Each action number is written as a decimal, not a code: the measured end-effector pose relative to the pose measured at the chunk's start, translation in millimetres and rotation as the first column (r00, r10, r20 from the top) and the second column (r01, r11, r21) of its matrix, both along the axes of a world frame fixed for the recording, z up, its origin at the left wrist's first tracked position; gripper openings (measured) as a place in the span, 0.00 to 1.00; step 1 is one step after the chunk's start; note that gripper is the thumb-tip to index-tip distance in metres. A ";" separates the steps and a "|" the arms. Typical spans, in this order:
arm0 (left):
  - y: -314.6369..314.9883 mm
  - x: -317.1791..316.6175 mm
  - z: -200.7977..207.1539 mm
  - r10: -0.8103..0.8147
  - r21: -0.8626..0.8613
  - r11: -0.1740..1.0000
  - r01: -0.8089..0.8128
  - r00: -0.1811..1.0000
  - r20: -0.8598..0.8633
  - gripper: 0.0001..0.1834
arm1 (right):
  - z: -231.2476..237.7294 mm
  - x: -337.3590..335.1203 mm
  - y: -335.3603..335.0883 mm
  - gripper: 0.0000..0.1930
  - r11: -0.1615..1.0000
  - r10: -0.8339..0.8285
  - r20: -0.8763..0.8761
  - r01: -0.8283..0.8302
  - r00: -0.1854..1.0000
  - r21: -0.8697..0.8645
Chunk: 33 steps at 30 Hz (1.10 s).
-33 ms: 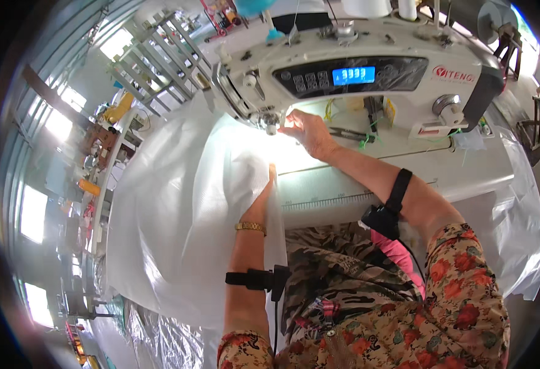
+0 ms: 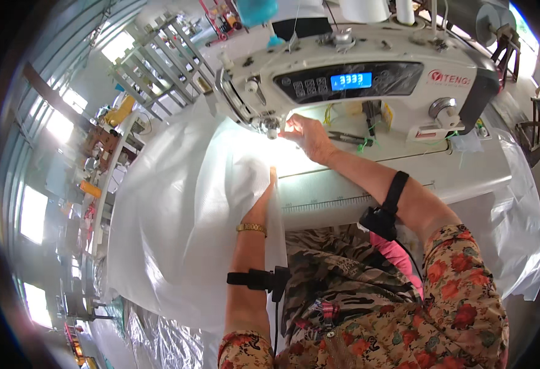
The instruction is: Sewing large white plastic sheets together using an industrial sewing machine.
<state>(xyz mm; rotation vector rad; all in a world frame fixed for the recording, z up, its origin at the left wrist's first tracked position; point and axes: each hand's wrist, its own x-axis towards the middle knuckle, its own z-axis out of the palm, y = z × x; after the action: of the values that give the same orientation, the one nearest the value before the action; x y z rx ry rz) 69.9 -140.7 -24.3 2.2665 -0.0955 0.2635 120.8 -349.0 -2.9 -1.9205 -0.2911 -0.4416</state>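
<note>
A person guides thin white fabric (image 2: 178, 209) under the needle of a sewing machine (image 2: 356, 80)

Nearest to me the two forearms come up, each with a black strap, and the left one with a gold bracelet (image 2: 251, 228). The left hand (image 2: 262, 206) lies on the cloth with fingers straight and together, pressing it flat and gripping nothing. The cloth spreads over the table (image 2: 368, 184) and hangs down at the left; it looks light, soft and slippery, so I think flat palms near the seam hold it better than a pinch. Farther, the right hand (image 2: 307, 136) is beside the presser foot (image 2: 271, 127), fingers bent onto the cloth; if they pinch it I cannot tell. Behind stands the machine with its blue display (image 2: 351, 80)
</note>
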 end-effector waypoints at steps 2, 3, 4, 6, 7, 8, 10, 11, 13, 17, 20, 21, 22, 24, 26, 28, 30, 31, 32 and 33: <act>-1.2 3.6 -10.8 0.024 0.017 1.000 -0.024 1.000 0.015 0.39 | -8.0 6.3 1.5 0.23 1.000 0.020 -0.012 -0.020 1.000 -0.004; -3.2 4.4 -16.6 0.043 0.024 0.999 -0.044 0.998 0.034 0.40 | -12.2 6.6 1.4 0.24 0.999 0.018 -0.005 -0.019 1.000 -0.044; -6.0 4.6 -22.1 0.064 0.032 0.997 -0.066 0.996 0.055 0.40 | -14.4 7.2 3.6 0.24 0.997 0.061 -0.027 -0.060 0.998 0.046; -11.7 6.6 -26.9 0.108 0.009 0.993 -0.114 0.960 0.257 0.31 | -19.8 -2.9 1.9 0.21 0.978 0.179 -0.081 -0.169 0.980 0.122; -11.3 6.6 -25.3 0.100 -0.013 0.995 -0.100 0.962 0.254 0.26 | -21.3 -11.2 0.3 0.20 0.960 0.247 -0.190 -0.213 0.950 0.184; -13.9 4.9 -23.4 0.118 -0.038 0.993 -0.113 0.903 0.412 0.22 | -22.9 -22.2 -0.8 0.20 0.967 0.255 -0.111 -0.252 0.961 0.037; -6.1 0.1 -6.9 -0.164 0.039 0.983 0.179 0.958 -0.236 0.34 | -20.7 -42.6 -4.0 0.22 0.951 0.304 -0.038 -0.305 0.952 -0.056; -4.3 -10.5 -0.6 -0.218 0.041 0.972 0.233 0.950 -0.223 0.34 | -17.9 -52.6 -4.7 0.22 0.956 0.280 -0.077 -0.285 0.957 -0.064; -3.3 -43.7 5.4 -0.103 0.111 0.986 0.126 0.977 -0.188 0.32 | -14.7 -69.7 -7.3 0.22 0.931 0.364 -0.022 -0.365 0.931 -0.022; -1.2 -124.2 0.0 -0.080 -0.032 0.996 0.085 0.988 0.133 0.31 | -11.7 -96.8 -9.4 0.17 0.949 0.284 -0.037 -0.287 0.958 -0.134; 7.7 -184.4 -19.8 0.045 0.137 0.985 -0.101 0.931 0.363 0.26 | -6.0 -111.2 -12.8 0.14 0.962 0.272 -0.106 -0.274 0.956 0.001; 13.5 -200.8 -27.0 0.100 0.147 0.978 -0.150 0.948 0.301 0.26 | -1.5 -113.4 -14.2 0.14 0.955 0.291 -0.071 -0.294 0.954 -0.036; 19.4 -214.4 -34.5 0.104 0.085 0.989 -0.122 0.976 0.192 0.22 | 1.5 -118.5 -12.1 0.13 0.937 0.350 -0.073 -0.349 0.934 0.021; 35.1 -246.1 -51.1 0.092 -0.010 0.996 -0.092 0.994 0.064 0.11 | 8.5 -128.5 -9.1 0.10 0.862 0.342 0.274 -0.184 0.899 -0.472; 56.0 -268.5 -67.3 0.067 0.098 0.993 -0.064 0.998 -0.019 0.09 | 10.2 -143.3 4.1 0.14 0.781 0.519 0.406 -0.224 0.752 -0.583; 73.8 -292.8 -79.2 0.018 0.192 0.981 0.004 0.994 -0.111 0.08 | 1.9 -169.9 29.2 0.21 0.664 0.635 0.360 -0.245 0.683 -0.706; 88.8 -310.0 -78.5 -0.051 0.409 0.911 0.049 0.999 -0.005 0.07 | -6.3 -197.0 58.8 0.23 0.575 0.718 0.299 -0.293 0.629 -0.764; 91.7 -317.1 -69.5 -0.028 0.412 0.910 0.044 0.999 -0.045 0.07 | -8.4 -210.0 70.3 0.24 0.550 0.756 0.277 -0.345 0.593 -0.761; 95.3 -325.7 -58.0 -0.030 0.397 0.917 0.044 0.999 -0.042 0.07 | -8.9 -223.3 83.8 0.25 0.514 0.794 0.245 -0.401 0.556 -0.758; 95.9 -335.1 -42.9 -0.034 0.381 0.924 0.045 0.999 -0.036 0.07 | -8.3 -235.2 95.6 0.25 0.518 0.802 0.250 -0.423 0.543 -0.744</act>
<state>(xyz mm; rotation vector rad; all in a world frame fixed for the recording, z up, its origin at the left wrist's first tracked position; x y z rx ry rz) -265.2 -44.8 -67.1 2.6523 -0.1922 0.2039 -114.3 -253.4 -11.2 -2.0295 -1.7261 -0.4178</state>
